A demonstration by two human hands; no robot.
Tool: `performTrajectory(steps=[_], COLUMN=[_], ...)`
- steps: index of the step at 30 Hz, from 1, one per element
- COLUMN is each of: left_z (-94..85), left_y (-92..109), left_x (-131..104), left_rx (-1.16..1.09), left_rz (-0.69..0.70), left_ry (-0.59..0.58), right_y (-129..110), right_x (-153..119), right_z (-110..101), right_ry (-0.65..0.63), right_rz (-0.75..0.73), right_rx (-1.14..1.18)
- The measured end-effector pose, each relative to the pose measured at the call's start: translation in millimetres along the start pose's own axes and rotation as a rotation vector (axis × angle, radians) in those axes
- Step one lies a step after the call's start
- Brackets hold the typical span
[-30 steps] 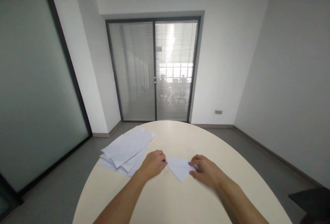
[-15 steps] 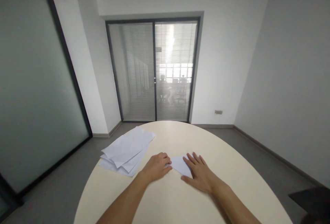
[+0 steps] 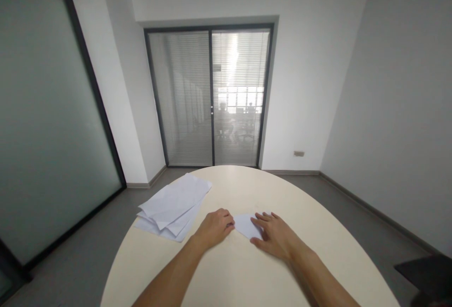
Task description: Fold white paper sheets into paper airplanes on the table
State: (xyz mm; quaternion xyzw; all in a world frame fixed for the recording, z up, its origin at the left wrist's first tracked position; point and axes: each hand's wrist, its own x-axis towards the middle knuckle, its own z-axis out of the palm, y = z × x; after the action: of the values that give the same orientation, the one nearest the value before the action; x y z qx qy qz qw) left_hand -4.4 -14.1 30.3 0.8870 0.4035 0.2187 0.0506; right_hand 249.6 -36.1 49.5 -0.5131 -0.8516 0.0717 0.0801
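Observation:
A small white piece of folded paper [image 3: 244, 223] lies on the cream table [image 3: 229, 278] between my two hands. My left hand [image 3: 214, 227] closes with its thumb and fingers together on the paper's left end, covering that end. Across the paper's right part rests my right hand [image 3: 273, 235], palm down, its fingers apart and its thumb at the near edge. The paper's far right side is hidden beneath those fingers.
Several loose white sheets [image 3: 176, 203] overlap at the table's left edge. Past the round table stands a glass door with blinds [image 3: 212, 100]. A dark object [image 3: 427, 274] shows at the lower right.
My right hand's fingers have drawn slightly closer together and lower over the paper, and its thumb has shifted a little to the right. My left hand stays nearly where it was.

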Motion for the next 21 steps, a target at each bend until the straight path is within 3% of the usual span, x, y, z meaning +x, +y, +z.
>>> performTrajectory(steps=[10, 21], left_z=[5.1, 1.6], left_y=[-4.0, 1.7], left_x=[2.6, 3.6], left_rx=[-0.020, 0.113], left_rz=[0.123, 0.053], left_ry=[-0.035, -0.071], right_y=[6.4, 11.6], right_x=[-1.7, 1.2], right_z=[2.5, 11.3], right_ry=[-0.001, 0.042], right_rz=[-0.026, -0.067], right_rx=[0.038, 0.063])
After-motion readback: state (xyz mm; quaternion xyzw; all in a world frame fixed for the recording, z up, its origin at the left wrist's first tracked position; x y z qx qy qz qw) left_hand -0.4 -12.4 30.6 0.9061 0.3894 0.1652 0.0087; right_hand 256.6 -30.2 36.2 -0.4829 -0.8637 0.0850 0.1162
